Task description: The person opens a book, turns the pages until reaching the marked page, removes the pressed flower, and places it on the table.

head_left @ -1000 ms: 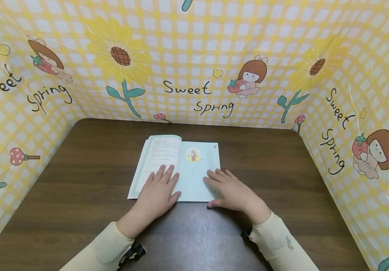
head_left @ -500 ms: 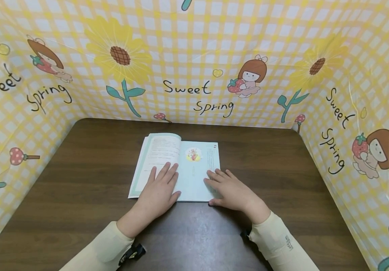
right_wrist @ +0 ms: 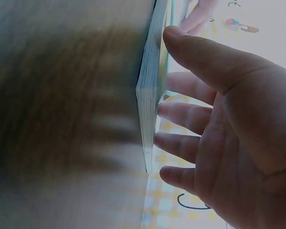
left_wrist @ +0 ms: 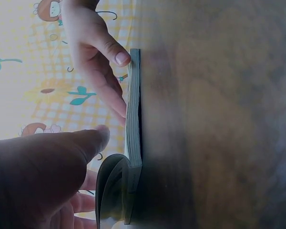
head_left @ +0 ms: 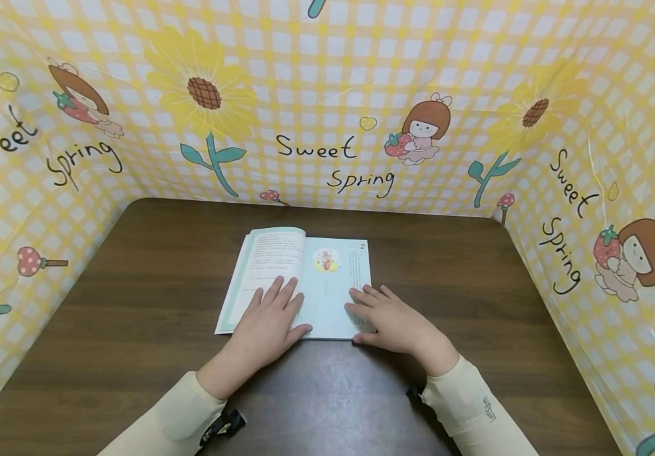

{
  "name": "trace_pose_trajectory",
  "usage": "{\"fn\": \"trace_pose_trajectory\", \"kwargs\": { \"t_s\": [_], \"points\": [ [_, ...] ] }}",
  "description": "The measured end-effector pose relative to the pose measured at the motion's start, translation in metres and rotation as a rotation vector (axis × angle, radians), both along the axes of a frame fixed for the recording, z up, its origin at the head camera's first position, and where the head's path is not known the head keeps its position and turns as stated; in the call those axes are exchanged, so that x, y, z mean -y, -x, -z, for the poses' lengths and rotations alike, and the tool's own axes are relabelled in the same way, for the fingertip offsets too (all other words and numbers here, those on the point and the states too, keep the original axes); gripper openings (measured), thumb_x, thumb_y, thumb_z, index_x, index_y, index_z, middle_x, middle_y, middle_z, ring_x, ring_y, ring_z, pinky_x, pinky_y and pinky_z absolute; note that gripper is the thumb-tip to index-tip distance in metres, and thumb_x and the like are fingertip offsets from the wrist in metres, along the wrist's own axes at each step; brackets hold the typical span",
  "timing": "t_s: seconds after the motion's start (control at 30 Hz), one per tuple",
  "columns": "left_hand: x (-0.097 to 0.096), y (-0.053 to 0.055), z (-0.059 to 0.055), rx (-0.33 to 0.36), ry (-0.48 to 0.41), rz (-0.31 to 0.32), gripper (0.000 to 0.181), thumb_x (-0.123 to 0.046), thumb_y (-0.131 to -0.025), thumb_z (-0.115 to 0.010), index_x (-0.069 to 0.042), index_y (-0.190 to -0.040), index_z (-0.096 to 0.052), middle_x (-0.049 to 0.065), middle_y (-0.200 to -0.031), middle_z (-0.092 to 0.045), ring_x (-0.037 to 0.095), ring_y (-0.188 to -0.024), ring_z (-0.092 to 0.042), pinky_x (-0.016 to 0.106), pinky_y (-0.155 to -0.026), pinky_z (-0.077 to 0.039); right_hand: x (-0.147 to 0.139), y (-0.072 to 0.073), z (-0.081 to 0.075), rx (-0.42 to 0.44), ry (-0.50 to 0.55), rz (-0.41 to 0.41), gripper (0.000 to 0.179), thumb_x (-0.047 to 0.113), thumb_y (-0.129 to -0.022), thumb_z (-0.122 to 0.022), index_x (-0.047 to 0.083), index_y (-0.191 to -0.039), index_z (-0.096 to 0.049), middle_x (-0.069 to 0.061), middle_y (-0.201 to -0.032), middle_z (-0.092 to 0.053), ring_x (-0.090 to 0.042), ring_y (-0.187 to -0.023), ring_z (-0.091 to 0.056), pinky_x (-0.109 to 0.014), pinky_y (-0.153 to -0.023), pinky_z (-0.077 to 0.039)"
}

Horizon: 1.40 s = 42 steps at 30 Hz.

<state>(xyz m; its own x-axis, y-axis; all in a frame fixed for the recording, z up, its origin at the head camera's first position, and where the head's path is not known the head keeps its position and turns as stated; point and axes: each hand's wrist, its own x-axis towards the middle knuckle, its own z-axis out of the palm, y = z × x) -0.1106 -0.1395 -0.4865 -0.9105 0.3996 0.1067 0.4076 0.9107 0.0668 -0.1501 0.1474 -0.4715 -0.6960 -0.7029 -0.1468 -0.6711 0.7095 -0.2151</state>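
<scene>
An open book (head_left: pixel 327 304) lies on the brown table, its left page printed with lines of text and its right page pale blue with a small round picture. My left hand (head_left: pixel 267 326) rests with straight, spread fingers on the lower left page near the spine. In the left wrist view the turned pages bow up under that hand (left_wrist: pixel 47 176). My right hand (head_left: pixel 393 323) touches the lower right part of the right page, fingers spread. The right wrist view shows those fingertips (right_wrist: pixel 163 109) along the book's page block (right_wrist: pixel 150 95), with the thumb at its near edge.
The dark wood table (head_left: pixel 151 272) extends around the book on every side. A yellow checked cloth (head_left: pixel 327 76) with flowers and cartoon figures walls in the back and both sides. Black bands (head_left: pixel 222 427) sit at the sleeve cuffs.
The left hand's fingers lifted forward slightly and settled back, and the left page's top edge rose and sank with them. The left thumb now stretches further right. The right hand is nearly still.
</scene>
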Motion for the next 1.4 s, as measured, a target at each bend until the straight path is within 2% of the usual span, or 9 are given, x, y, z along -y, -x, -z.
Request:
{"fn": "trace_pose_trajectory", "kwargs": {
  "t_s": [0.17,0.3,0.57,0.83,0.97,1.2,1.4],
  "points": [
    [0.001,0.0,0.0,-0.022,0.001,0.007,0.067,-0.06,-0.098,-0.057,-0.011,-0.144,-0.059,0.015,-0.162,-0.04,0.038,-0.151,-0.033,0.065,-0.113,-0.035,0.001,0.0,0.0,-0.034,0.001,-0.008,0.071,0.051,-0.093,-0.071,0.019,-0.153,-0.05,-0.007,-0.165,-0.036,-0.034,-0.153,-0.031,-0.059,-0.123,-0.021],
    [0.001,0.0,-0.001,-0.029,0.005,0.01,0.068,-0.061,-0.098,-0.056,-0.01,-0.144,-0.059,0.015,-0.162,-0.04,0.038,-0.151,-0.034,0.065,-0.113,-0.036,0.001,0.001,0.0,-0.055,0.007,-0.007,0.065,0.048,-0.096,-0.069,0.019,-0.151,-0.053,-0.007,-0.164,-0.039,-0.033,-0.152,-0.034,-0.06,-0.122,-0.024],
    [0.001,0.0,-0.002,-0.018,0.002,0.013,0.068,-0.061,-0.098,-0.056,-0.01,-0.144,-0.059,0.015,-0.162,-0.039,0.038,-0.152,-0.033,0.065,-0.113,-0.036,0.0,0.001,0.0,-0.04,0.021,0.002,0.075,0.051,-0.087,-0.078,0.02,-0.151,-0.053,-0.006,-0.164,-0.039,-0.033,-0.152,-0.034,-0.06,-0.122,-0.024],
    [0.001,0.0,-0.002,-0.019,-0.008,0.017,0.068,-0.06,-0.098,-0.057,-0.01,-0.144,-0.059,0.015,-0.162,-0.04,0.038,-0.152,-0.033,0.064,-0.113,-0.036,-0.007,0.005,-0.004,0.038,0.054,-0.018,0.071,0.05,-0.091,-0.074,0.018,-0.151,-0.053,-0.005,-0.165,-0.037,-0.032,-0.154,-0.03,-0.06,-0.123,-0.021],
    [0.001,0.0,-0.003,-0.014,-0.01,0.018,0.068,-0.06,-0.098,-0.057,-0.01,-0.144,-0.06,0.015,-0.162,-0.04,0.038,-0.151,-0.033,0.064,-0.113,-0.036,-0.009,0.007,-0.005,0.04,0.066,-0.04,0.063,0.046,-0.092,-0.074,0.017,-0.145,-0.06,-0.007,-0.162,-0.042,-0.033,-0.152,-0.034,-0.062,-0.121,-0.023],
    [0.001,0.001,-0.002,-0.004,-0.013,0.016,0.068,-0.06,-0.098,-0.056,-0.01,-0.145,-0.059,0.015,-0.162,-0.039,0.038,-0.152,-0.032,0.064,-0.114,-0.035,-0.011,0.008,-0.01,-0.011,0.048,-0.09,0.04,0.037,-0.097,-0.071,0.019,-0.132,-0.071,-0.008,-0.155,-0.051,-0.035,-0.148,-0.042,-0.063,-0.118,-0.03],
    [0.002,0.0,-0.002,0.003,-0.025,0.017,0.068,-0.06,-0.098,-0.057,-0.01,-0.144,-0.059,0.015,-0.162,-0.039,0.038,-0.152,-0.032,0.065,-0.114,-0.034,-0.013,0.007,-0.014,-0.05,0.058,-0.125,0.017,0.023,-0.099,-0.069,0.02,-0.113,-0.078,-0.005,-0.145,-0.062,-0.03,-0.14,-0.053,-0.061,-0.114,-0.037]
  ]
}}
